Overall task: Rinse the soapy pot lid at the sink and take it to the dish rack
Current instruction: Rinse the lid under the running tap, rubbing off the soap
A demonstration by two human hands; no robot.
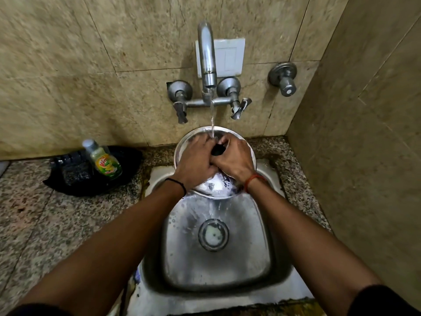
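A round steel pot lid [182, 147] with a black knob [218, 149] is held tilted over the far end of the steel sink [214, 265]. A thin stream of water [212, 119] falls from the tap [206, 55] onto the lid near the knob. My left hand [194, 163] and my right hand [234, 160] both lie on top of the lid, fingers curled around the knob and touching each other. Soapy water shines on the lid's near edge and runs down into the basin. Much of the lid's face is hidden by my hands.
A green dish-soap bottle [106, 161] leans on a black bag or cloth [75, 176] on the granite counter [45, 224] to the left. Tap handles [181, 110] and a separate valve [284, 80] stick out from the tiled wall. A side wall [364, 156] closes the right.
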